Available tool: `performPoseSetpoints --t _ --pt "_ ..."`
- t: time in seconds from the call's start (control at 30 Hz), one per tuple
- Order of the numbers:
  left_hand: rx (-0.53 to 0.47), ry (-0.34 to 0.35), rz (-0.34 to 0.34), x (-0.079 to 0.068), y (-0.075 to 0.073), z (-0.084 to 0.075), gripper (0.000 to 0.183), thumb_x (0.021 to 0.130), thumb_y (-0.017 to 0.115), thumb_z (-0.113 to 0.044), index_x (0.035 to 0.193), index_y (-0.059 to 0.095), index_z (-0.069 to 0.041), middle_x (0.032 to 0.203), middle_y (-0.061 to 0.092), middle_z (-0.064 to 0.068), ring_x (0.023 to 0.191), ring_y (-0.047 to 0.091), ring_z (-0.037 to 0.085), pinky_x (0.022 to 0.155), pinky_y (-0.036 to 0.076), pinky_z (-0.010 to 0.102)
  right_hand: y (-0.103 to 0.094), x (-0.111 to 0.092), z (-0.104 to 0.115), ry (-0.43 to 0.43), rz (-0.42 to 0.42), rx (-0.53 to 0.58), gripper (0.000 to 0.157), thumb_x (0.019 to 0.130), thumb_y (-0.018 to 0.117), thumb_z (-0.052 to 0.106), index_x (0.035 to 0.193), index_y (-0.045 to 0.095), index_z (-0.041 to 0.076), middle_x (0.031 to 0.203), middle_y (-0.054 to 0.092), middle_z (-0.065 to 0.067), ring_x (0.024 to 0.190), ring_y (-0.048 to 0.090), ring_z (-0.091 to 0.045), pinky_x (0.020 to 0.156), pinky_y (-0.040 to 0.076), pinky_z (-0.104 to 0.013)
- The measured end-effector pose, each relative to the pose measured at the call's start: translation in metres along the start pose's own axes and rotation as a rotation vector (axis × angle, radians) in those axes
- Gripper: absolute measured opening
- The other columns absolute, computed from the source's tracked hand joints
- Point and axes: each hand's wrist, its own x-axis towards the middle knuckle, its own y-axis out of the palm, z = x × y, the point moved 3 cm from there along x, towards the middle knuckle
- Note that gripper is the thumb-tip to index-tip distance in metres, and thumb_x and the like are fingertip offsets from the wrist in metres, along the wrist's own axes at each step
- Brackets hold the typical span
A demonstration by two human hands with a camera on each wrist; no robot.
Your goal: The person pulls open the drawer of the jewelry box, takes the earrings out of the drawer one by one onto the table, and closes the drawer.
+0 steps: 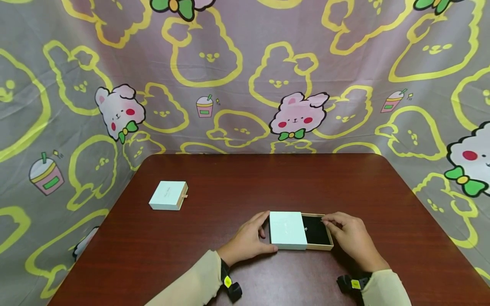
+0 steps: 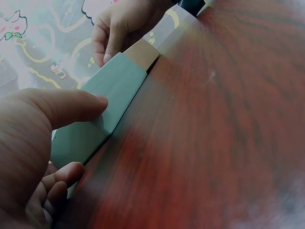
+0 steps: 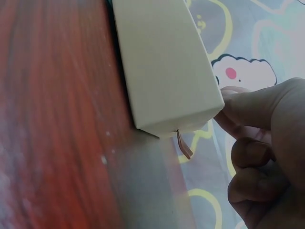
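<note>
A pale mint drawer-style jewelry box lies on the table, its tan drawer pulled partly out to the right. Inside the drawer is a black insert bearing a small star-shaped piece. My left hand grips the sleeve's left end, with the thumb along its front side. Above the drawer's far right corner, the thumb and forefinger of my right hand pinch a tiny shiny piece, too small to identify. A short ribbon tab hangs from the drawer's end.
A second pale box, closed and with a ribbon tab on its right side, stands at the table's back left. Behind and beside the brown table hangs a patterned cloth.
</note>
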Motion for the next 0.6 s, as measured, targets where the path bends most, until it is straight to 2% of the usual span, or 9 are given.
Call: performPoseSetpoints --t 0.23,0.6 --pt "0.01 0.016 -0.001 0.0001 -0.0015 -0.0015 0.103 0.071 0.087 -0.038 0.152 0.032 -0.004 0.147 0.04 0.002 0.075 0.052 0.0 0.071 0.044 0.021 -0.0032 -0.0007 0.0003 0.048 0.007 -0.021 0.019 0.078 0.077 -0.003 0.089 0.076 0.012 0.086 0.068 0.005 0.07 0.058 -0.006 0.059 0.048 -0.028" --pt "0.013 0.008 0.007 -0.0005 -0.0021 -0.0014 0.103 0.073 0.085 -0.04 0.153 0.031 -0.007 0.147 0.039 -0.001 0.077 0.052 -0.001 0.078 0.044 0.023 -0.0058 -0.0002 -0.0036 0.152 0.025 -0.017 0.014 0.083 0.073 -0.001 0.091 0.075 0.011 0.08 0.066 0.005 0.064 0.058 -0.005 0.057 0.048 -0.027"
